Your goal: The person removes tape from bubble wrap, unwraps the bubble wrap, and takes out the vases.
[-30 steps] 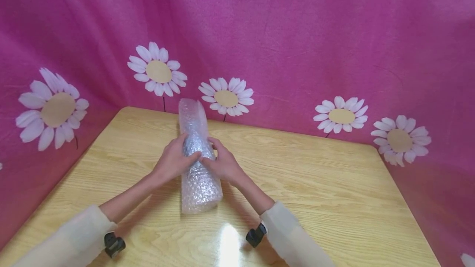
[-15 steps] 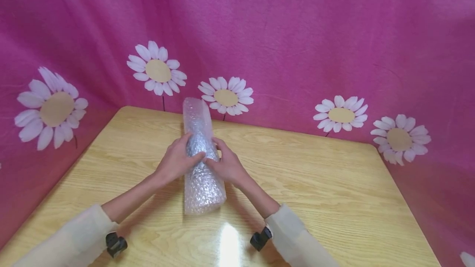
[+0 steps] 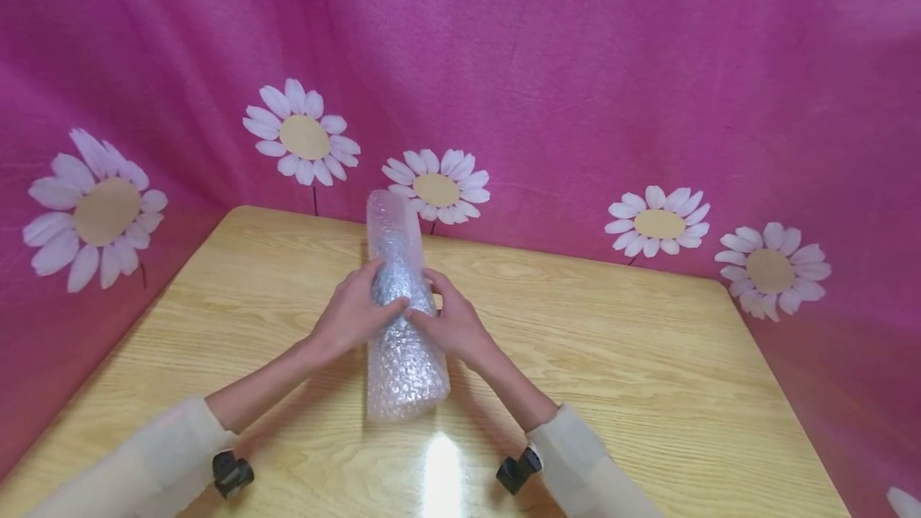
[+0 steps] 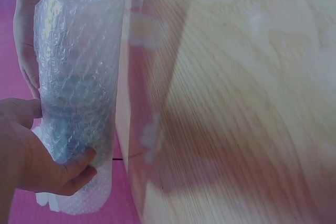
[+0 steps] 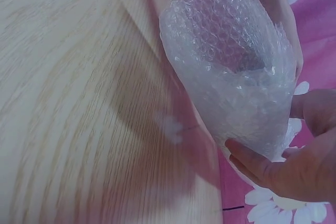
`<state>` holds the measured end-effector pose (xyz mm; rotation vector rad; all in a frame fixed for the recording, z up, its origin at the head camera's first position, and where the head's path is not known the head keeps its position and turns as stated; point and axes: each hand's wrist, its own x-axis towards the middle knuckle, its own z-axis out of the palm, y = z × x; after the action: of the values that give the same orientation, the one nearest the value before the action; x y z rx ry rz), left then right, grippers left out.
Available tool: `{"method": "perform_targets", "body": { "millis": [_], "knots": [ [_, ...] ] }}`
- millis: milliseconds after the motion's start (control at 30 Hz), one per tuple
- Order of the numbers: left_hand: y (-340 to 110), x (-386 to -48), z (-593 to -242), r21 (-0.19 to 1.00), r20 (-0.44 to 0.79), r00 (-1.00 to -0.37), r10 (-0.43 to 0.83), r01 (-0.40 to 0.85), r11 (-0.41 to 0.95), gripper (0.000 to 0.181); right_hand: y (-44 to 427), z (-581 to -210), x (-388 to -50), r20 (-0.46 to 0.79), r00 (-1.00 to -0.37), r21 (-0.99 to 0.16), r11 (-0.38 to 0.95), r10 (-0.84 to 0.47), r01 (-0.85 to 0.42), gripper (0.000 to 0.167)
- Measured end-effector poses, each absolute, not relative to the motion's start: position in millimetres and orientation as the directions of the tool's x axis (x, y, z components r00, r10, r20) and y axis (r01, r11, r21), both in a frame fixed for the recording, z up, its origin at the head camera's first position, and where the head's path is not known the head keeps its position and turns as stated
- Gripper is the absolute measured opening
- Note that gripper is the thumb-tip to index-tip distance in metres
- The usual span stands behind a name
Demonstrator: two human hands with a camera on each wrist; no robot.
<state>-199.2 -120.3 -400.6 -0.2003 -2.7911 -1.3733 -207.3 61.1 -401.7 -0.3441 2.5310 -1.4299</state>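
A long tube of clear bubble wrap (image 3: 408, 374) is wrapped round something that shows through as a dark, bluish-grey shape; what it is cannot be made out. My left hand (image 3: 352, 312) grips the bundle on its left side, fingers round the far flank and thumb on top. On the opposite side my right hand (image 3: 455, 326) holds it the same way, the two thumbs almost meeting. In the right wrist view, the near end of the bubble wrap (image 5: 239, 98) is an open, hollow mouth. The bundle appears raised off the tabletop, casting a shadow.
Beneath lies a light wood-grain table (image 3: 612, 390) with a bright glare spot near its front. A magenta curtain (image 3: 532, 86) printed with white daisies encloses the back and sides. A small black camera sits at each sleeve cuff.
Both hands have shifted the bubble-wrapped bundle slightly to the right, keeping their grip on it. Its tilt looks much the same.
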Motion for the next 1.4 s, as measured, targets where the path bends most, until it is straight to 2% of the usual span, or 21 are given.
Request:
{"method": "perform_targets", "body": {
  "millis": [633,1400],
  "knots": [
    [-95,-200,-402,0.786,0.109,-0.983,0.151,0.178,0.592,0.082,89,-404,-202,-0.019,-0.955,-0.883,0.453,-0.297,-0.123,0.069],
    [-68,-199,-406,0.786,0.112,-0.978,0.175,0.195,0.586,0.082,114,-410,-197,-0.030,-0.971,-0.881,0.466,-0.235,-0.086,0.068]
  ]
}}
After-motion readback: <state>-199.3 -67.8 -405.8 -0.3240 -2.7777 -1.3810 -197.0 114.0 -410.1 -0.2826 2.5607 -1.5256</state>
